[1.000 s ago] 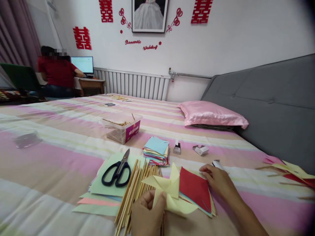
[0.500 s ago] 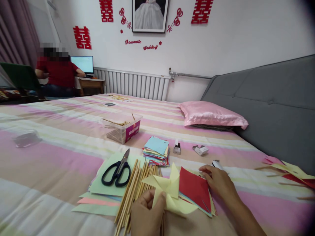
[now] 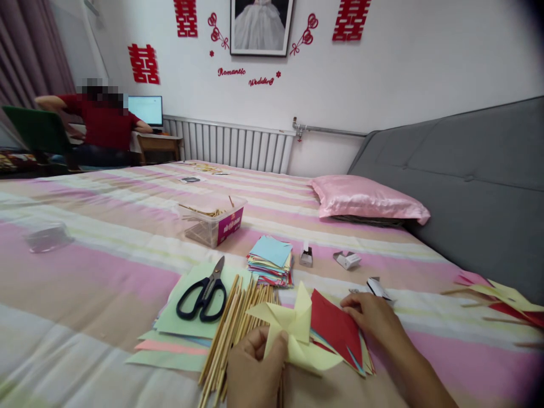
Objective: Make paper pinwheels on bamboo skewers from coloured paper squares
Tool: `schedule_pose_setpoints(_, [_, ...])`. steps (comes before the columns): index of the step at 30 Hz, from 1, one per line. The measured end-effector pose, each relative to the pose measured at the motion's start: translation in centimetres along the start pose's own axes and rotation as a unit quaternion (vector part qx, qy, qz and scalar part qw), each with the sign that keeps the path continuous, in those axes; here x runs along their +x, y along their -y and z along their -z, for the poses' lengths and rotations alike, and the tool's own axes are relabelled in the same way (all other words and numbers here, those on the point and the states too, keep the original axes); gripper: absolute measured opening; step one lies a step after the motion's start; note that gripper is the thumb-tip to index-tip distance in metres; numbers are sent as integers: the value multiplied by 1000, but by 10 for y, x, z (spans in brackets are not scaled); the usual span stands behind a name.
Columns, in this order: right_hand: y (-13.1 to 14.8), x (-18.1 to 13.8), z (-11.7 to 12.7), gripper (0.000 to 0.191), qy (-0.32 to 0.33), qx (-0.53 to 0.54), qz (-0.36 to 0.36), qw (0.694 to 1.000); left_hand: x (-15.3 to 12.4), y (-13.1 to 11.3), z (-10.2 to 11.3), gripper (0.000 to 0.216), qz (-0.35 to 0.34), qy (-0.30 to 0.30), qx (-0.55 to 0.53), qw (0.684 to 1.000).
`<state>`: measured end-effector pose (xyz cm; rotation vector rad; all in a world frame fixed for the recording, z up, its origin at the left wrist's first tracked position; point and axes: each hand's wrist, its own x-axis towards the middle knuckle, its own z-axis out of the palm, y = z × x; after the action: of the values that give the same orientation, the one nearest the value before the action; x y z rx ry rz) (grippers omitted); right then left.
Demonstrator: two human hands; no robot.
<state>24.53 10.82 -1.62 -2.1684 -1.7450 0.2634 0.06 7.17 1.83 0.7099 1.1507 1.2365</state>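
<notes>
My left hand (image 3: pixel 255 368) pinches the centre of a folded yellow paper pinwheel (image 3: pixel 293 328) just above a bundle of wooden sticks (image 3: pixel 233 334) on the bed. My right hand (image 3: pixel 374 320) rests with curled fingers on the edge of a red paper square (image 3: pixel 335 328), the top sheet of a small pile of cut coloured papers. Whether those fingers grip the sheet is not clear. Black-handled scissors (image 3: pixel 204 294) lie on a green sheet to the left of the sticks.
A stack of coloured paper squares (image 3: pixel 271 262) sits behind the sticks, with a clear box of sticks (image 3: pixel 212 221), a small stapler (image 3: pixel 305 256) and a white packet (image 3: pixel 347 259) nearby. Finished pinwheels (image 3: pixel 501 297) lie at the right. A pink pillow (image 3: pixel 365 198) lies by the grey headboard. A person in red sits at a far desk.
My right hand has slid slightly down and towards me on the red sheet, which has shifted a little. The person at the desk has raised an arm. My left hand holds still.
</notes>
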Motion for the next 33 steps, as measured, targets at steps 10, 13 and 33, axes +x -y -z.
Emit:
schedule_pose_setpoints(10, [3,0,-2,24,-30,-15,-16,999,0,0,0,15,-2,9,3,1000])
schedule_pose_setpoints(13, [4,1,-3,25,-34,-12,-17,999,0,0,0,15,0,11,0,1000])
schedule_pose_setpoints(33, [-10,2,0,25,-21,59,-13,998,0,0,0,16,-2,1,12,1000])
